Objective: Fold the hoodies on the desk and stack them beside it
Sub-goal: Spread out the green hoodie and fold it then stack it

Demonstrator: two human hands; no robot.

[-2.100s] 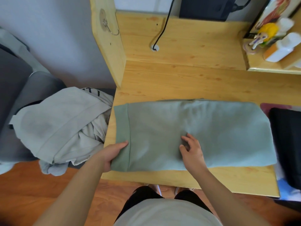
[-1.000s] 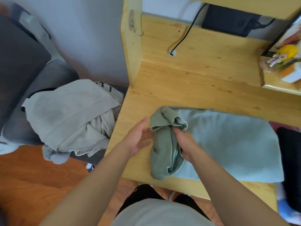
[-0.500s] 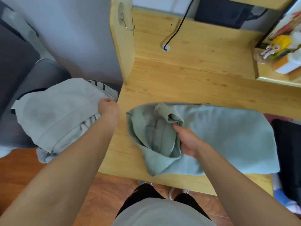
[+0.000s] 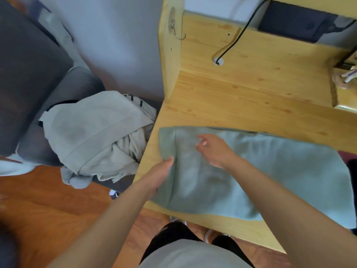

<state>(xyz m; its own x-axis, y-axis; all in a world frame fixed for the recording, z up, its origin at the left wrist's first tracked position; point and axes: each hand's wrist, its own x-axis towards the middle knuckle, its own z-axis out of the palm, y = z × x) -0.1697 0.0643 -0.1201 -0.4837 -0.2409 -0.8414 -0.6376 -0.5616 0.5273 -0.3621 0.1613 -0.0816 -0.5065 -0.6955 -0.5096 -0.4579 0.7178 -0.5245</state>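
A sage-green hoodie (image 4: pixel 270 171), folded into a long flat rectangle, lies along the front of the wooden desk (image 4: pixel 241 101). My left hand (image 4: pixel 161 174) pinches the hoodie's left hem end, thumb on top, fingers hidden under the cloth. My right hand (image 4: pixel 214 149) is over the hoodie's left part with loosely bent fingers and holds nothing; whether it touches the cloth is unclear. A crumpled pile of pale grey hoodies (image 4: pixel 92 136) sits on a dark chair (image 4: pixel 63 93) left of the desk.
The desk's upright side panel (image 4: pixel 170 60) carries a metal hook. A black cable (image 4: pixel 234 39) runs into a desk hole, and a black box (image 4: pixel 295 22) stands behind it. A small shelf (image 4: pixel 343 88) holds trinkets at the right. A dark item (image 4: pixel 352 167) lies at the right edge.
The bunched left end of the green hoodie is spread flat again. My left hand came back from the grey pile to the hem. My right hand let go of the bunch.
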